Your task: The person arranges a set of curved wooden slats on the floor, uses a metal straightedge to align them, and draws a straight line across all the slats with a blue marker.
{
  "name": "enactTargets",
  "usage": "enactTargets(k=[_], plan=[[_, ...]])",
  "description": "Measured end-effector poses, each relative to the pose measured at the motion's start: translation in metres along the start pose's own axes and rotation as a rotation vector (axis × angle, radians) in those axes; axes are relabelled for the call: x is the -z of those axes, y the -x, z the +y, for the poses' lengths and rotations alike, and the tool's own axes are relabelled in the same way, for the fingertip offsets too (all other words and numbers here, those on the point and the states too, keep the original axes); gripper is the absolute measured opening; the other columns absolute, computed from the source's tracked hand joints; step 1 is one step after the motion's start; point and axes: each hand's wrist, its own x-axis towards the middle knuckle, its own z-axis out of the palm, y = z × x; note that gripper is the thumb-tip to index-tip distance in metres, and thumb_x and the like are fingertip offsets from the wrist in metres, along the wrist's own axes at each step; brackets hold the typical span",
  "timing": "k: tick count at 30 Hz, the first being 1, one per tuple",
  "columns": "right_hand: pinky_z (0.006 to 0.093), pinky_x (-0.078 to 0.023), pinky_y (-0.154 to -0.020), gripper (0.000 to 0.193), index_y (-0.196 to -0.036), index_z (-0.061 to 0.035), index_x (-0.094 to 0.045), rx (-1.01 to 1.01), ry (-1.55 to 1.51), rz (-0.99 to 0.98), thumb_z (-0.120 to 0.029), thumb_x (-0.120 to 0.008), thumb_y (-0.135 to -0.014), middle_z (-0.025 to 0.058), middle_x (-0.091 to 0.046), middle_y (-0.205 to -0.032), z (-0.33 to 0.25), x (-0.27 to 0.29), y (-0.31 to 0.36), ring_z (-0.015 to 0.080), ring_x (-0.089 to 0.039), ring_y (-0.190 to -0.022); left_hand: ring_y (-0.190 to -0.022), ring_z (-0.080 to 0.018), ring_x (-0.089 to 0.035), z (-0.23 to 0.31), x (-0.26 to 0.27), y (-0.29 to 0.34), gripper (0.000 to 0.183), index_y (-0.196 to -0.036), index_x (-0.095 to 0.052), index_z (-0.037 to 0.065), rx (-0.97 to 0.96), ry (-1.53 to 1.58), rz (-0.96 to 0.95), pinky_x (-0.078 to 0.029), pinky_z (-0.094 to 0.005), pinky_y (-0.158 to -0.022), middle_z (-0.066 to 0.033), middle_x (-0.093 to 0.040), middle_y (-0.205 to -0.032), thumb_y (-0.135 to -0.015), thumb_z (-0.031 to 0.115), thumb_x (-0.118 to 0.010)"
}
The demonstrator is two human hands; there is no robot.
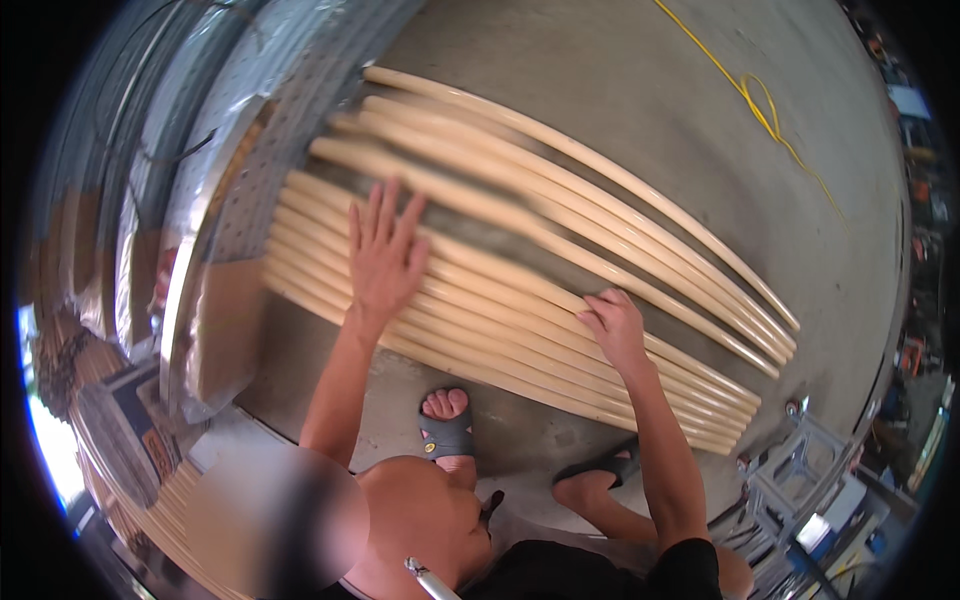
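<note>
Far left, about 9 o'clock: a shiny perforated metal sheet (250,150) stands at the edge of the concrete floor (620,90), with blurred clutter beyond it.

Centre: a row of long pale curved poles (520,300) lies side by side on the floor. Their long axis runs from about 10 o'clock to 4 o'clock, bowed slightly upward in the middle. They lie directly ahead of the person, toward 12 o'clock from the body.

Left hand (385,255): fully open, fingers spread, palm pressed flat on top of the poles near their 10 o'clock end. It grips nothing, only rests on them.

Right hand (615,328): fingers curled down over one pole near mid-length, thumb side toward the body. Whether the fingers close fully around the pole cannot be told. This hand sits nearer the 4 o'clock end, so both hands are in contact and neither is clearly closer.

Below, at 6 o'clock: one foot in a grey sandal (446,435) is planted just short of the nearest pole.

Upper right, 1 o'clock: a yellow cord (760,110) trails across the floor, well apart from the poles.
</note>
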Motion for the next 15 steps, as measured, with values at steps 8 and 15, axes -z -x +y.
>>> enactTargets(k=[8, 15], plan=[[0.0433, -0.048, -0.084, 0.044, -0.108, -0.0047, -0.063, -0.091, 0.209, 0.339, -0.027, -0.081, -0.074, 0.0131, -0.061, -0.106, 0.019, 0.041, -0.039, 0.0352, -0.057, -0.098, -0.145, -0.0380, -0.028, -0.010, -0.023, 0.002, 0.062, -0.148, -0.038, 0.004, -0.057, 0.113, 0.020, -0.014, -0.0547, -0.119, -0.0180, -0.036, -0.155, -0.095, 0.033, -0.051], [0.0460, -0.044, -0.090, 0.059, -0.115, -0.0028, -0.056, -0.101, 0.249, 0.188, -0.021, -0.085, -0.067, 0.0171, -0.056, -0.108, 0.025, 0.034, -0.025, 0.0378, -0.053, -0.105, -0.146, -0.0376, -0.024, 0.045, 0.015, -0.050, 0.061, -0.149, -0.039, 0.011, -0.174, 0.121, 0.050, -0.013, -0.0546, -0.120, -0.0172, -0.030, -0.157, -0.097, 0.038, -0.054]])
